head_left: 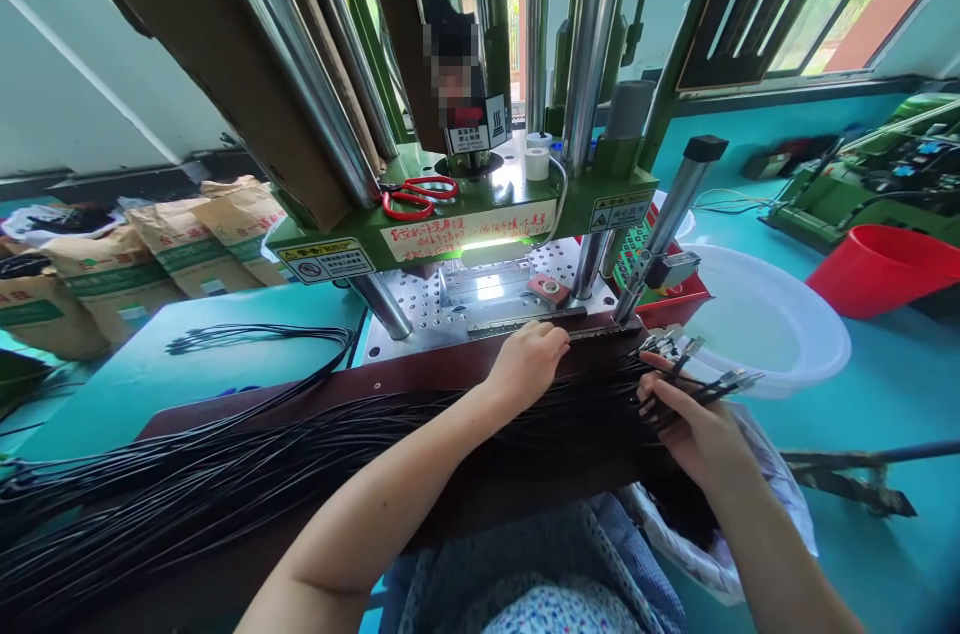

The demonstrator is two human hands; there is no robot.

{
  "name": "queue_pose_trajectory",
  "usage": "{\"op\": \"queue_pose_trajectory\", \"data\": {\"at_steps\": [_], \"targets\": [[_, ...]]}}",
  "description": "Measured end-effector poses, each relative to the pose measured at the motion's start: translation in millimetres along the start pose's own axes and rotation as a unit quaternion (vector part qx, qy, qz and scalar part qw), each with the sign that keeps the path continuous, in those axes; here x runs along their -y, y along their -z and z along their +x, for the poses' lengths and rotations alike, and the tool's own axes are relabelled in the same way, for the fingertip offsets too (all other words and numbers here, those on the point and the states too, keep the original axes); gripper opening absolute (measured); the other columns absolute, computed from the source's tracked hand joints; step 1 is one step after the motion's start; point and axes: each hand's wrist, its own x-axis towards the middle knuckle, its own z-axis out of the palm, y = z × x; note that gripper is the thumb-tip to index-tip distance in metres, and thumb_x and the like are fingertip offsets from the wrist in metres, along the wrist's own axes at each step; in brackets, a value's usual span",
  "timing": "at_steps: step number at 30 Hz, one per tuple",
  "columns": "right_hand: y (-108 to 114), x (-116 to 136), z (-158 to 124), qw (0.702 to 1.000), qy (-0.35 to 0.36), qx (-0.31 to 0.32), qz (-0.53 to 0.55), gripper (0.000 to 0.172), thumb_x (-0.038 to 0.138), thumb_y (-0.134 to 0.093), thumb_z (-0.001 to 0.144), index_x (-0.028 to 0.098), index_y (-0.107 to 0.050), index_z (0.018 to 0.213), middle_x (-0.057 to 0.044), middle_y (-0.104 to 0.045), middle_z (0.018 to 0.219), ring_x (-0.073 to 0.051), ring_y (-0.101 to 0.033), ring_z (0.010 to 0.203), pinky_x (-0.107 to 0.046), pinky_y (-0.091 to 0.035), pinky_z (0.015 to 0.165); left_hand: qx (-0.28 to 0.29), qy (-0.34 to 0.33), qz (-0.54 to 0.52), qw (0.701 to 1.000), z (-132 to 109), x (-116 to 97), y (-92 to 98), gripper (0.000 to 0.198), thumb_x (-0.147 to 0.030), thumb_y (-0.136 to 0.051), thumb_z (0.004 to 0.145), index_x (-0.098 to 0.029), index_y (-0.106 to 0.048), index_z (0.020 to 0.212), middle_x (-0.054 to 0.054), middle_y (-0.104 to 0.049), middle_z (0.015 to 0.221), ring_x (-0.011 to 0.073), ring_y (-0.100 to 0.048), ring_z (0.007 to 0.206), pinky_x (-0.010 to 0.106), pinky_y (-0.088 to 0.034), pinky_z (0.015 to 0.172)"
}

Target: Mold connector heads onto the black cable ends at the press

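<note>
My left hand (526, 362) is closed at the front edge of the machine's metal plate (416, 302), beside a long dark strip (525, 322); what its fingers hold is too small to tell. At the right, my right hand (694, 424) is wrapped round the ends of several black cables, whose silver connectors (739, 379) stick out past the fingers. A thick bundle of black cables (247, 459) runs leftward across the dark red board (360, 382), under my left forearm. Behind my left hand, a clear block (487, 286) lies beneath the press.
Red scissors (420, 197) and a white roll (536, 164) rest on the green press (600, 194). Steel posts rise around the plate. A white basin (765, 314), a red bucket (885, 269) and a lined bin (772, 474) stand at the right; paper sacks (180, 249) stand left.
</note>
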Motion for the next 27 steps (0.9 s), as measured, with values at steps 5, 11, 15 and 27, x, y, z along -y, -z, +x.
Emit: {"op": "queue_pose_trajectory", "data": {"at_steps": [5,11,15,27], "targets": [[3.7,-6.6,2.5,1.000,-0.004,-0.010,0.002,0.022,0.023,-0.072,0.066,0.021,-0.069,0.088,-0.001,-0.059,0.070,-0.012,-0.055,0.063,-0.020,-0.046,0.052,-0.146,0.013,-0.064,0.987,-10.6,12.6,-9.6,0.018,-0.023,-0.040,0.089,-0.017,-0.056,0.088,0.005,-0.060,0.082,0.0158,-0.054,0.080,0.027,-0.042,0.074],[-2.2,0.4,-23.3,0.996,0.092,0.020,-0.005,0.008,0.023,-0.066,0.073,0.021,-0.066,0.080,0.000,-0.058,0.073,-0.011,-0.054,0.069,-0.019,-0.046,0.058,-0.006,0.013,-0.050,0.999,-14.0,-5.0,-14.6,0.021,-0.026,-0.046,0.086,-0.014,-0.053,0.102,0.010,-0.057,0.102,0.0191,-0.053,0.094,0.031,-0.043,0.083],[-8.5,9.7,-34.9,0.989,0.133,0.040,-0.043,0.006,0.023,-0.062,0.077,0.022,-0.065,0.082,0.000,-0.058,0.074,-0.011,-0.052,0.069,-0.019,-0.045,0.059,0.168,-0.079,-0.060,0.981,-22.9,-31.5,-6.3,0.038,-0.049,-0.051,0.080,-0.017,-0.054,0.100,0.007,-0.059,0.097,0.0198,-0.056,0.089,0.030,-0.045,0.077],[4.9,20.4,-35.0,0.964,0.161,0.090,-0.191,0.021,0.037,-0.059,0.082,0.021,-0.063,0.095,0.001,-0.057,0.065,-0.009,-0.049,0.053,-0.020,-0.040,0.049,0.176,0.076,-0.206,0.960,-24.8,-47.2,-0.5,0.022,-0.035,-0.039,0.088,-0.017,-0.052,0.085,0.001,-0.056,0.073,0.0135,-0.053,0.066,0.024,-0.037,0.060]]}}
